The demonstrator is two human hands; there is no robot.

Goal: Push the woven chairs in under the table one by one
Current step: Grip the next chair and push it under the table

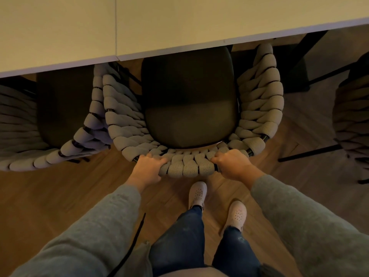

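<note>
The left hand (148,166) and right hand (232,162) sit apart, each curled over the back rim of the woven chair (189,108), one either side of its centre and equally near. The chair lies straight ahead of them, its front just under the worktop (179,23) edge, so the push probably goes squarely forward.

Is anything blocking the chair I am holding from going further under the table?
Nothing visible does. The left hand and right hand grip the middle chair; its seat already reaches under the table. The neighbouring chair on its left stands close beside.
</note>
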